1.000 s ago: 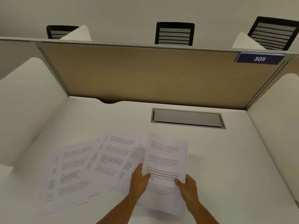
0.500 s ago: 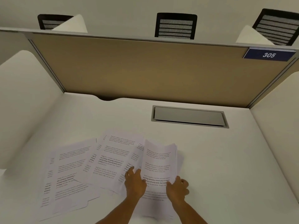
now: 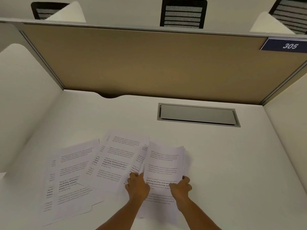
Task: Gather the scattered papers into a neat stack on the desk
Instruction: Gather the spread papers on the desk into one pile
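A small bundle of printed sheets [image 3: 163, 165] is held between both hands just above the white desk [image 3: 232, 163]. My left hand [image 3: 137, 185] grips its left edge, my right hand [image 3: 180, 186] its right edge. The bundle's sides curl upward. To the left, several more printed papers [image 3: 116, 161] lie fanned and overlapping on the desk, with the farthest loose sheets [image 3: 69, 178] near the left side panel. The bundle's lower left part overlaps the nearest fanned sheet.
A tan partition [image 3: 157, 63] closes the back of the desk, white side panels [image 3: 25, 105] close left and right. A grey cable hatch [image 3: 197, 114] is set into the desk behind the papers. Bare desk surface stretches to the right of the bundle.
The bundle came down from a raised, more upright hold toward the desk and moved slightly left. Both hands shifted with it and keep gripping its edges.
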Tool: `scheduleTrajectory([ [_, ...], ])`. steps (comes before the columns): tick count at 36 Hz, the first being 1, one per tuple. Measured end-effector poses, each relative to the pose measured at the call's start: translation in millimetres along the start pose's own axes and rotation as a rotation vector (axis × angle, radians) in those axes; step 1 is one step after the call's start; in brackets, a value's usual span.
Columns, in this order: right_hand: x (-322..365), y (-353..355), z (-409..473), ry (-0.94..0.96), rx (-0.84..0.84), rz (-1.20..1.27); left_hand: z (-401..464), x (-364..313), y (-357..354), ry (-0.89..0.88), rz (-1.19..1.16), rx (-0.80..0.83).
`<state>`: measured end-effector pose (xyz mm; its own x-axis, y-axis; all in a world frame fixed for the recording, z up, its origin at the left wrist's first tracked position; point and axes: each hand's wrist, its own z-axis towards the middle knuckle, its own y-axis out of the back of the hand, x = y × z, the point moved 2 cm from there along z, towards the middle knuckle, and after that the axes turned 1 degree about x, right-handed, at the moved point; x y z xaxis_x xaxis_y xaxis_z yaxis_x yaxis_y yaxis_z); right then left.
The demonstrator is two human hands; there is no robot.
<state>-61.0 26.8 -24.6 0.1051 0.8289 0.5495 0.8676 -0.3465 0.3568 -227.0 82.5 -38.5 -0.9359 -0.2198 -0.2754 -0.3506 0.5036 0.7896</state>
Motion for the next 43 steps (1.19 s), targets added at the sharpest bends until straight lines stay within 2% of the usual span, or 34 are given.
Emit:
scheduleTrajectory([
  [5, -5.7, 6.4, 1.4, -0.059, 0.053, 0.094, 0.2, -1.0, -1.8, -0.038, -0.070, 0.045],
  [10, -11.5, 14.1, -0.8, -0.093, 0.172, 0.155, -11.2, -2.9, 1.2, -0.153, -0.460, 0.052],
  [12, -15.2, 16.2, -5.1, -0.093, 0.193, 0.158, -16.4, -4.7, 5.7, -0.165, -0.538, 0.037],
  [18, -19.8, 19.2, -12.6, -0.055, 0.184, 0.218, -33.1, -12.3, 19.1, -0.291, -0.633, 0.110],
  [23, -19.6, 32.4, -17.6, 0.020, 0.031, 0.320, -49.7, -14.3, 40.5, -0.360, -0.810, 0.160],
  [26, -17.6, 44.4, -15.5, 0.076, 0.021, 0.387, -57.2, -11.2, 51.1, -0.384, -0.886, 0.197],
  [30, -11.8, 59.5, -14.3, 0.150, 0.108, 0.416, -65.7, -6.1, 63.5, -0.391, -0.983, 0.241],
  [34, -5.6, 70.5, -16.6, 0.255, 0.259, 0.344, -69.1, 1.6, 72.6, -0.378, -1.073, 0.250],
  [37, -3.3, 73.3, -17.9, 0.269, 0.300, 0.333, -67.3, 8.9, 76.1, -0.346, -1.079, 0.202],
  [43, 6.2, 55.4, -26.5, 0.305, 0.332, 0.204, -53.7, 28.0, 65.5, -0.315, -0.852, 0.053],
])
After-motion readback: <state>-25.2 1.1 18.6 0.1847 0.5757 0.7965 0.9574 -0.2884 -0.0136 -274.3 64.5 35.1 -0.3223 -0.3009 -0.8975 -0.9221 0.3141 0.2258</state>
